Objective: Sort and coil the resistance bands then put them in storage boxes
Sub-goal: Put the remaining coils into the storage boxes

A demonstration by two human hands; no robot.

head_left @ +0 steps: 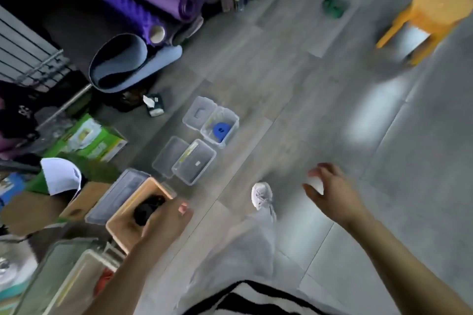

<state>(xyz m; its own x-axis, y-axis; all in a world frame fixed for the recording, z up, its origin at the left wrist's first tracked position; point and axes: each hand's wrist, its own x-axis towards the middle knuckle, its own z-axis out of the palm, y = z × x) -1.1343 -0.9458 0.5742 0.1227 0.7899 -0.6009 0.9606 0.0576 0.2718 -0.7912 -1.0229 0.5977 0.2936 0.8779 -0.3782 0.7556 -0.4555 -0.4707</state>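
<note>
While the right hand hovers splayed, empty, the left hand is too blurred to judge.

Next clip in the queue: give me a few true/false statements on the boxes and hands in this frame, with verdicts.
1. A blue band lies in the far clear box. True.
2. The right hand holds a band. False: its fingers are spread and it holds nothing.
3. The near clear box is closed. False: it is open, and a clear lid lies beside it.
4. The left hand is at the tan box, which holds dark items. True.
</note>
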